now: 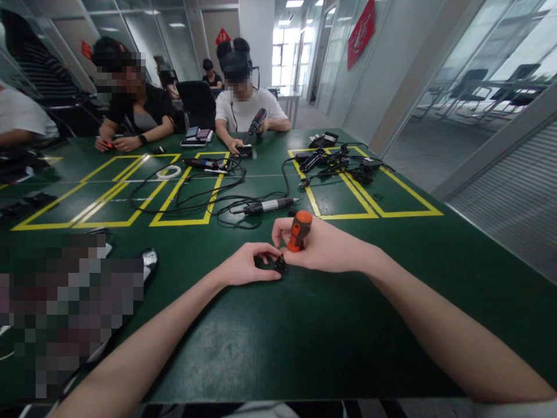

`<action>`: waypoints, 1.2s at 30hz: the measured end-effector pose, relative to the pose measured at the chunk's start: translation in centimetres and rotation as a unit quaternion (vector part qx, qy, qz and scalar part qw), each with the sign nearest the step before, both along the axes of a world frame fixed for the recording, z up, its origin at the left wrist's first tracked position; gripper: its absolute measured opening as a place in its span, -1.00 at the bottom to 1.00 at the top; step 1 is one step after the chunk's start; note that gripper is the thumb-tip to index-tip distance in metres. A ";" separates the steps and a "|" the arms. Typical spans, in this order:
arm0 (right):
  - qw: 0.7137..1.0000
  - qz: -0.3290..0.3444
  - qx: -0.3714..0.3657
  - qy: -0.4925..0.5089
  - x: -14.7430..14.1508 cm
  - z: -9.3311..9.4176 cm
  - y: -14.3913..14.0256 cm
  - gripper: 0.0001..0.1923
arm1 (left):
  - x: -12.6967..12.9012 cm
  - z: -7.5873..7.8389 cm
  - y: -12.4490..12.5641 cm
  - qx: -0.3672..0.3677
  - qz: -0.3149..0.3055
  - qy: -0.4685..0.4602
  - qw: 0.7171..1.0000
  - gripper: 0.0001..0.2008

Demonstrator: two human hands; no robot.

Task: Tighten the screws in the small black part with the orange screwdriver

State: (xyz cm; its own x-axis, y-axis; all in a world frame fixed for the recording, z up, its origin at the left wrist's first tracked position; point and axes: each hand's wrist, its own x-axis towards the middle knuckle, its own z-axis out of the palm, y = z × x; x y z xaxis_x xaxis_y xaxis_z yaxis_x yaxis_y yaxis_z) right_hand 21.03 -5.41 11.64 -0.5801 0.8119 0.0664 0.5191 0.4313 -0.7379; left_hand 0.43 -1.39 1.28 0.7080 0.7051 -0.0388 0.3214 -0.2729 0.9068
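Observation:
My right hand (328, 247) is closed around a short screwdriver (300, 231) with an orange and dark grey handle, held nearly upright. Its lower end points down at a small black round part (281, 266); whether the tip touches it is hidden by my fingers. Low over the green table (243, 348), my left hand (243, 265) pinches that part between thumb and fingertips. Just beyond my hands lies a grey and black electric screwdriver (270, 206) with a black cable.
Tangled black cables and adapters (335, 162) lie at the back right, inside yellow tape outlines. Another corded tool (204, 164) and a white ring (168, 172) are farther left. A blurred-out object (73, 307) sits near my left. Across the table, a person holds a power drill (258, 121).

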 end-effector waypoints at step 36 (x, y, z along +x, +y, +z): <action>1.000 -0.004 -0.018 -0.006 0.3 0.1 0.2 -0.92 | 0.0 -0.2 0.1 0.008 0.000 -0.004 1.000 -0.59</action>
State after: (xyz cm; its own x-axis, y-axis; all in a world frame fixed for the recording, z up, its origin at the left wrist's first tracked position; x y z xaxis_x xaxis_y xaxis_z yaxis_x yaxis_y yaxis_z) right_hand 21.37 -5.25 11.70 -0.5744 0.8180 0.0309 0.5310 0.4010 -0.7465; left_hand 0.38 -1.27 1.05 0.7080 0.7059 -0.0224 0.3142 -0.2864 0.9051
